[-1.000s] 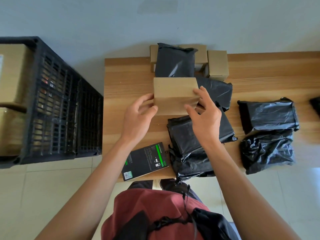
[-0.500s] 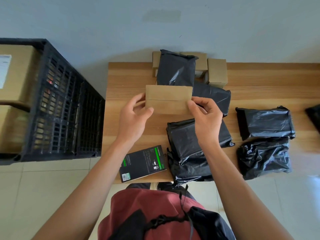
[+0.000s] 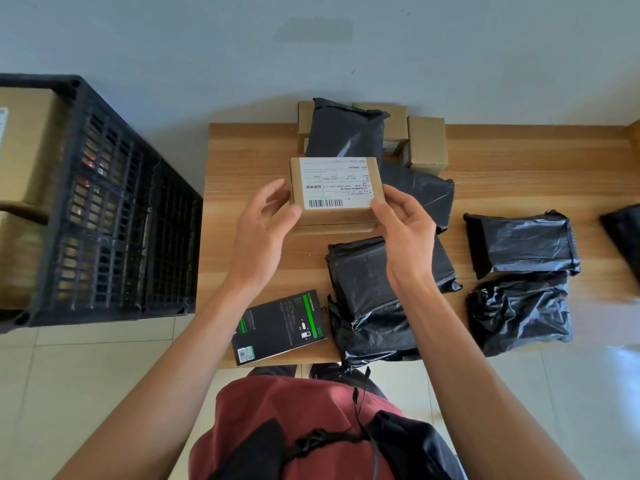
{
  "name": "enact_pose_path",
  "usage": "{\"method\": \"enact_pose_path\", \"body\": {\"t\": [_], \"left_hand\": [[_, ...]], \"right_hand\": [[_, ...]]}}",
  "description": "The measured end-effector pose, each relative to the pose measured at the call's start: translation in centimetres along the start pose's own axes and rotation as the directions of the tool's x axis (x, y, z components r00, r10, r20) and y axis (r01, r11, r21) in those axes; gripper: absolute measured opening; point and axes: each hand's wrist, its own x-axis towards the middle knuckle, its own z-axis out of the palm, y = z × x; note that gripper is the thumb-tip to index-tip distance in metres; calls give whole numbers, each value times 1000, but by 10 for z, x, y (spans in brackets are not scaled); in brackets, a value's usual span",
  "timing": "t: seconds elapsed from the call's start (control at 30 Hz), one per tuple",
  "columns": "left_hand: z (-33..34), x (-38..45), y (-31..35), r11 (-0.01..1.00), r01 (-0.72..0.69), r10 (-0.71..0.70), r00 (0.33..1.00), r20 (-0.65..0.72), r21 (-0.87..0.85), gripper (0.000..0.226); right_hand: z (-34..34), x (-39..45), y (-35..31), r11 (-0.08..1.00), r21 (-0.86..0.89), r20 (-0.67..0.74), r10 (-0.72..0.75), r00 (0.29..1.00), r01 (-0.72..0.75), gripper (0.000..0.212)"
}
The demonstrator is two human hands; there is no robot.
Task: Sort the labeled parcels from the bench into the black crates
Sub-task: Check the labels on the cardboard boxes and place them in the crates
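Note:
A small brown cardboard box (image 3: 334, 216) with a white shipping label and barcode facing me is held above the wooden bench (image 3: 249, 157). My left hand (image 3: 265, 233) grips its left side and my right hand (image 3: 403, 233) grips its right side, thumbs on the labelled face. A tall black crate (image 3: 114, 209) stands on the floor to the left of the bench, with cardboard boxes (image 3: 26, 147) inside it.
Several black plastic parcels lie on the bench: one under my right wrist (image 3: 367, 289), two at the right (image 3: 523, 244), one leaning at the back (image 3: 344, 131). Brown boxes (image 3: 427, 142) stand at the back edge. A black-and-green flat box (image 3: 282, 325) lies at the front edge.
Both hands have turned the brown box over, so that its plain side gave way to the white labelled face. The box stayed above the middle of the bench.

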Motion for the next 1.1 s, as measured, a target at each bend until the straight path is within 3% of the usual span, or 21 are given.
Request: {"method": "enact_pose_path", "body": {"t": [0.13,0.3,0.43,0.67,0.9,1.1], "left_hand": [[1,3,-2,998,32,-33,999,-11,-45,42],[-4,7,-10,984,161,-160,987,19,-76,56],[-4,5,-15,971,236,-237,964,117,22,27],[-7,5,-15,951,310,-308,938,158,10,24],[-14,2,-21,948,316,-276,864,421,-27,65],[-8,1,-32,892,342,-280,932,232,-297,93]], "right_hand": [[0,-6,-1,999,41,4,-34,999,33,30],[-4,-3,3,998,60,-33,-33,999,35,22],[-5,1,3,996,90,-21,-24,999,26,16],[-9,6,-3,993,80,102,-90,991,82,22],[-10,10,-10,994,72,183,-96,978,84,24],[-5,2,-7,998,19,97,-60,994,58,36]]}}
